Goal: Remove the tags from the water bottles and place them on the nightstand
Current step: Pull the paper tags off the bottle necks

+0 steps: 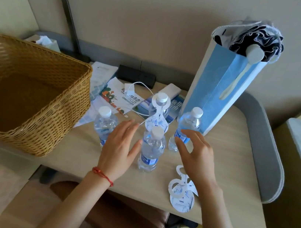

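Head view: both hands' grip open, empty, flanking the near bottle [151, 148]; wicker basket [32, 93] left, removed tags [181, 189] right.

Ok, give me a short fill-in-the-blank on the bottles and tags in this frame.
1. ____ bottles stand on the table.
2. The one tag still on a bottle hangs from the ____ bottle.
3. The removed tags lie nearest the ____ hand.
4. The wicker basket sits at the table's ____ end.

Missing: four; back; right; left
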`<state>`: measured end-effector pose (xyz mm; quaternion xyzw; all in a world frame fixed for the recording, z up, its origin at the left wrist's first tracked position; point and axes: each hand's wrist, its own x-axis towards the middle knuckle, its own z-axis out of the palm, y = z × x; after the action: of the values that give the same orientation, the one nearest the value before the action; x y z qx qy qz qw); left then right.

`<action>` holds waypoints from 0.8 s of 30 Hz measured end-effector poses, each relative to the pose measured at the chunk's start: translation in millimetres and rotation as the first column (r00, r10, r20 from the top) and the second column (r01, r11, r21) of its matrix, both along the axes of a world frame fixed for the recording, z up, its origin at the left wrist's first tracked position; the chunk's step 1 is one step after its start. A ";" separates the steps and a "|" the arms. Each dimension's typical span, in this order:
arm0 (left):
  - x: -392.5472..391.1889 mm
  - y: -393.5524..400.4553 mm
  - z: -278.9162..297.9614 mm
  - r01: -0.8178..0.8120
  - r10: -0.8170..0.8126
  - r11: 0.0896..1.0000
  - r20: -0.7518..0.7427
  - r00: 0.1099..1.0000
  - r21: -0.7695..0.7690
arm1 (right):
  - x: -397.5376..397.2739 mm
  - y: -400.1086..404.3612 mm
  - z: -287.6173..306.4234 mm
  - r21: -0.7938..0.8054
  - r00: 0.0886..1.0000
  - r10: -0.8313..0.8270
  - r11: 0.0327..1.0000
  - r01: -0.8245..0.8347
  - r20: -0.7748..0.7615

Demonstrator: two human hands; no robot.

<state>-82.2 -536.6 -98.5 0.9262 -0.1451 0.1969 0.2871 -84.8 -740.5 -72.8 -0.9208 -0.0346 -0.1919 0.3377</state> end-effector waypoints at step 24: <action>124.1 -29.0 -25.7 -0.049 -0.194 0.785 -0.319 0.928 -0.618 | 101.9 44.9 11.5 0.217 0.948 -0.246 0.933 0.289 -0.204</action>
<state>41.9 -565.7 -124.1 0.7951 -0.0530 0.0458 0.6024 17.1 -695.6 -61.4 -0.8815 0.1447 -0.1581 0.4207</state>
